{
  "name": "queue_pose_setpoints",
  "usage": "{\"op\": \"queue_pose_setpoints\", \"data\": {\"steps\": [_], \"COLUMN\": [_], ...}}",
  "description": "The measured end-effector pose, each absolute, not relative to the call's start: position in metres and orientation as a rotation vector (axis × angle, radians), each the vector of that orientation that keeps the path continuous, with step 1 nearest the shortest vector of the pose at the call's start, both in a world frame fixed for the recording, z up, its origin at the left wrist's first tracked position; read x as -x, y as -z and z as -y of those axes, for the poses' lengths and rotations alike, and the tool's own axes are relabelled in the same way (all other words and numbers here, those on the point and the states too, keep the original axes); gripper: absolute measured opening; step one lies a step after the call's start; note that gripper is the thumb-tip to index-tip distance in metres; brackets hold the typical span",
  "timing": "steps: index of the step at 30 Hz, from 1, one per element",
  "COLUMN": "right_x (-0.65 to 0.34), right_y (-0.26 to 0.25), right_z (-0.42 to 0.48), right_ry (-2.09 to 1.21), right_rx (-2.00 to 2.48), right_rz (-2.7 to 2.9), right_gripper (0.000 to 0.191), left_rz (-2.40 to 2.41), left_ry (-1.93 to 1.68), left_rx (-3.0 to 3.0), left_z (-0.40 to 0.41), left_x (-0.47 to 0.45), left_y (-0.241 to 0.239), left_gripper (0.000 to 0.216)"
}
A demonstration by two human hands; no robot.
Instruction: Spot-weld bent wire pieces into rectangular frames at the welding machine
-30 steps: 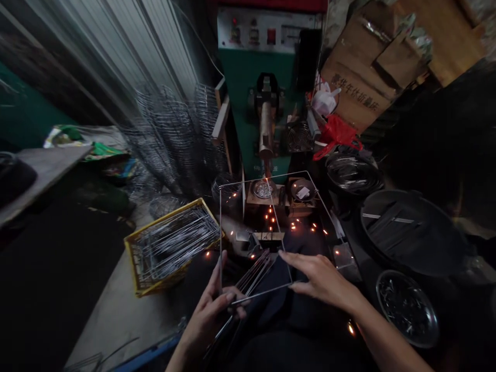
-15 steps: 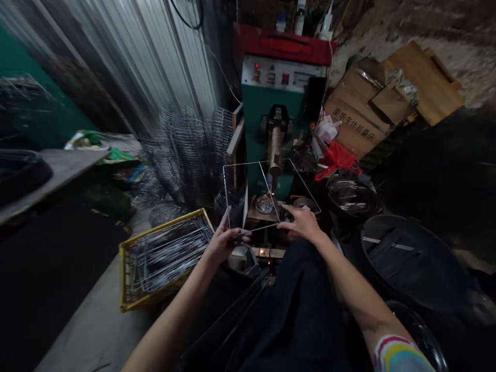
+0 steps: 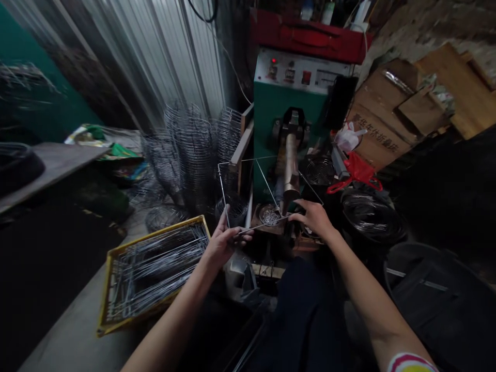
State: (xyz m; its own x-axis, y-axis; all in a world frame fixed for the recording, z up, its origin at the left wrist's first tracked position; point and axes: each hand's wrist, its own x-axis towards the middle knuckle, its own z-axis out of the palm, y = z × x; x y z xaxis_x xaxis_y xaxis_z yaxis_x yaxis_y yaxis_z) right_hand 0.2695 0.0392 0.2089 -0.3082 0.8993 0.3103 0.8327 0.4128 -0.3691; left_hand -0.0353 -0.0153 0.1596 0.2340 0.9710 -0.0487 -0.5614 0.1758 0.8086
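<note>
A thin metal wire frame [image 3: 222,191], rectangular with a cross wire, is held level between my two hands. My left hand [image 3: 225,240] is closed on its near left corner. With fingers pinched, my right hand [image 3: 313,219] grips the near side, close to the cross wire's end. That joint lies by the lower tip of the cylindrical electrode arm [image 3: 290,160] on a green spot-welding machine [image 3: 267,113]. Just below sits a round dish of small metal pieces [image 3: 270,214]. The frame's far right part is hidden behind the arm.
At left stands a yellow crate [image 3: 103,294] of bent wires. Stacked wire baskets [image 3: 189,139] lean by the corrugated metal wall. On the right are a red plastic bag [image 3: 358,170], a cardboard box [image 3: 375,124], a coil of dark wire [image 3: 368,214] and a large black round container [image 3: 437,279].
The wire frame has come nearer the electrode, its cross wire's near end now beside the tip. My right hand has moved right and slightly up in view; the camera view has shifted too.
</note>
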Motion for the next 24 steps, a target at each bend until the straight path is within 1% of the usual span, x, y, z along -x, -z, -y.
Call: {"op": "queue_pose_setpoints", "data": {"steps": [4,11,19,24], "right_x": [-0.272,-0.275,-0.275,-0.276], "right_y": [-0.211,-0.213,-0.212,-0.204], "right_z": [-0.04,-0.042,-0.045,-0.045], "right_ry": [-0.177,-0.178,-0.088,-0.19], "right_rx": [1.453,1.444,1.471,1.441], "right_rz": [2.207,2.168,2.181,2.177], "right_gripper": [0.049,0.051,0.053,0.053], "left_rz": [-0.665,-0.68,-0.662,-0.687], "left_ry": [-1.207,-1.208,-1.216,-1.189], "left_rx": [-0.752,-0.751,-0.753,-0.799], "left_z": [0.015,0.019,0.008,0.006], "left_x": [0.033,0.029,0.03,0.032], "left_y": [-0.16,-0.171,-0.163,-0.161], "left_gripper": [0.103,0.103,0.103,0.102]}}
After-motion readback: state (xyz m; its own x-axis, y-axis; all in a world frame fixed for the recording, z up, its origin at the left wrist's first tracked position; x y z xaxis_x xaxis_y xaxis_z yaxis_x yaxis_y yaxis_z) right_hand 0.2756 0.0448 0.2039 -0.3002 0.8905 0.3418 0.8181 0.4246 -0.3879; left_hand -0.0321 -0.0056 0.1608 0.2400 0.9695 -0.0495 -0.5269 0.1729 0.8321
